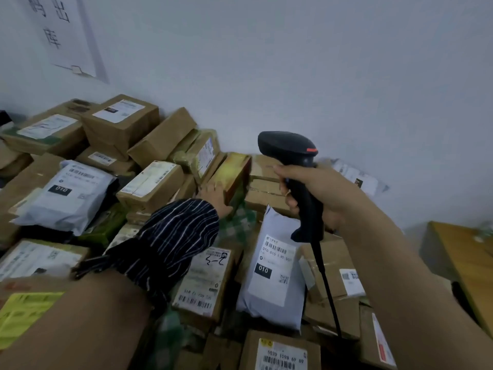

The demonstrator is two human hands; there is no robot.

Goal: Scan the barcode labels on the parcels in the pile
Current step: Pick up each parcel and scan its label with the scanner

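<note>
**Scanner raised over a heap of parcels**

A pale wall (pixel 320 62) fills the upper half of the frame. Below it, the pile of parcels (pixel 149 145) spreads across the whole lower half: brown cardboard boxes lying at all angles, most with white barcode labels facing up.

A striped sleeve (pixel 170 241) crosses the middle of the pile and hides the parcels under it. Just right of it lies a grey poly mailer (pixel 269 265) marked 010, with a second poly mailer (pixel 66 196) at mid-left. A wooden table (pixel 466 257) stands at the right edge, and a paper notice (pixel 61 30) hangs at upper left.

At centre, the left hand (pixel 213 194) touches the near end of a small yellow-topped box (pixel 234 172). Its fingers are mostly hidden, so I cannot tell whether it grips.

The right hand (pixel 317 188) is wrapped round the handle of a black barcode scanner (pixel 288 148). The scanner head sits above the box, and its cable (pixel 328 289) hangs down over the parcels.
</note>
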